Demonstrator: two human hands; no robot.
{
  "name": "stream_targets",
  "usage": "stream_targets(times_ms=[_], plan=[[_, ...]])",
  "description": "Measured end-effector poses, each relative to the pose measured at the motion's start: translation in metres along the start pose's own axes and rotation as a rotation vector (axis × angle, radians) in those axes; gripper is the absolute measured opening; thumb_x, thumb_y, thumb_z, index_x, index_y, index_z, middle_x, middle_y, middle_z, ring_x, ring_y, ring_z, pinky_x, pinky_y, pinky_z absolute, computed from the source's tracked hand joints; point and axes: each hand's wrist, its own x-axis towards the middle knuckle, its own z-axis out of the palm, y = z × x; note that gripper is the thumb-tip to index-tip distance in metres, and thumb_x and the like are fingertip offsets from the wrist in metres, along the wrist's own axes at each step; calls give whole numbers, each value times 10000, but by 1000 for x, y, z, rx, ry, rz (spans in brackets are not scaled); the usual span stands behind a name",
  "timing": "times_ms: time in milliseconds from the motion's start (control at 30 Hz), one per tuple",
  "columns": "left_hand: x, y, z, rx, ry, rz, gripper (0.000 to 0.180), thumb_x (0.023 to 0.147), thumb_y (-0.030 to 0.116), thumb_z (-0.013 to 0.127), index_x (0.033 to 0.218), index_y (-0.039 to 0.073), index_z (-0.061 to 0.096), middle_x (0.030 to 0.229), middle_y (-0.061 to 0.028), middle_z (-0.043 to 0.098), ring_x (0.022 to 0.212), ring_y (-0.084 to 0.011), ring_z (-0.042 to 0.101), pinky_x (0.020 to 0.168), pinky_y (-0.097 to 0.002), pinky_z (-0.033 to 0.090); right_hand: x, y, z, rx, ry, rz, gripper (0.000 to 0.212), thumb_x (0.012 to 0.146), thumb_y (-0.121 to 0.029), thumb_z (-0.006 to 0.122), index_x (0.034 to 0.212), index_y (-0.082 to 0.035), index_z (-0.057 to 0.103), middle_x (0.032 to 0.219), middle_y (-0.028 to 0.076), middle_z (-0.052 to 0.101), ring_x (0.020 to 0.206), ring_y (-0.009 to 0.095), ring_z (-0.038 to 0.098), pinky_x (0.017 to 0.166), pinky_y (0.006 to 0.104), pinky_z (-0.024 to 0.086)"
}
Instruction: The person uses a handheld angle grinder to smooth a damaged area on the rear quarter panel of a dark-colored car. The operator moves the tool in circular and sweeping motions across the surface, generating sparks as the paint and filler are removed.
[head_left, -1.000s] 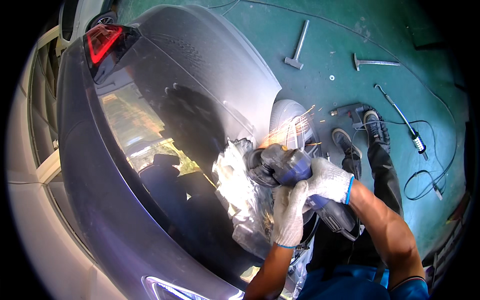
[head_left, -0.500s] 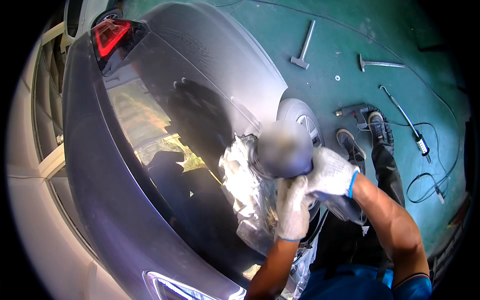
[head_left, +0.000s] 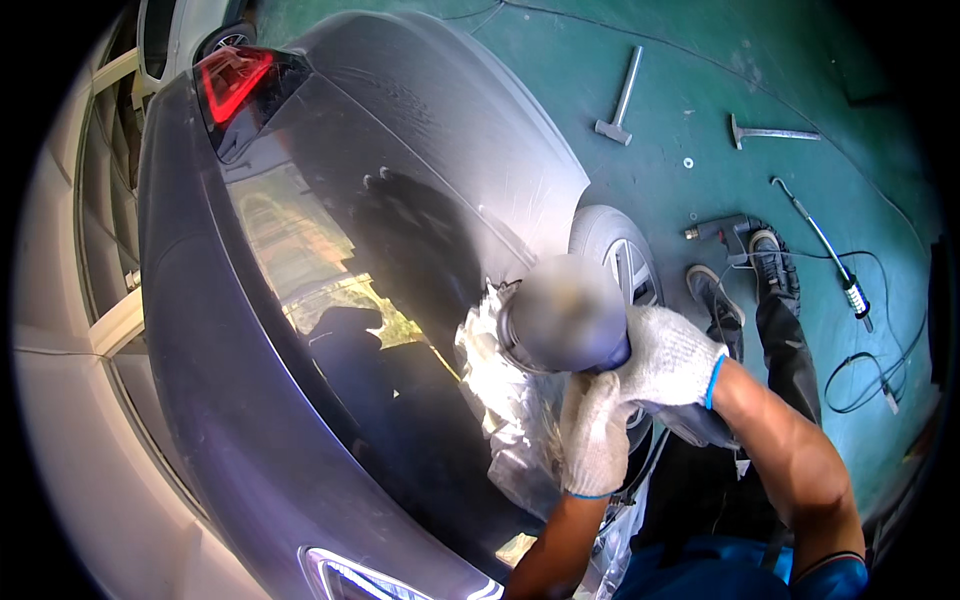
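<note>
Both my hands wear white knitted gloves with blue cuffs and close together on a round, dark-rimmed thing. Its front is blurred, so I cannot tell its kind. My left hand grips it from below, fingers curled. Against its right side presses my right hand, the fingers partly hidden behind it. Beside the round thing, crumpled clear plastic film lies along the edge of the dark grey car panel. The car's wheel shows just beyond my hands.
My legs and shoes stretch out at the right. On the green floor lie a sledgehammer, a smaller hammer, a washer, a pistol-shaped tool, a hooked rod tool and a looped cable. A red tail light sits far left.
The whole view has shifted slightly, so the car and floor tools appear a little further right and lower. Both hands stay closed on the round thing.
</note>
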Motion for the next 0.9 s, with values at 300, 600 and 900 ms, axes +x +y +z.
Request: stream_targets(times_ms=[300, 600, 900], plan=[[20, 10, 2, -105, -50, 116, 603, 1039, 238, 577, 1529, -64, 397, 1495, -208, 522, 1405, -357, 489, 1229, -523, 325, 14, -22, -12, -143, 22, 8, 619, 698, -446, 837, 1035, 49, 684, 847, 301, 696, 855, 466, 711, 754, 513, 575], [27, 19, 18, -222, -92, 76, 677, 988, 152, 600, 1588, -20, 337, 1536, -163, 460, 1428, -306, 453, 1208, -465, 358, 19, -40, -23, -272, 28, 52, 594, 735, -448, 787, 1049, 45, 684, 862, 293, 713, 872, 447, 727, 766, 528, 582], [39, 18, 20, -252, -108, 61, 617, 1014, 209, 576, 1543, -48, 390, 1530, -209, 485, 1441, -342, 458, 1225, -500, 336, 26, -45, -29, -350, 52, 47, 511, 735, -392, 767, 981, 51, 702, 807, 299, 698, 827, 449, 723, 752, 515, 585]])
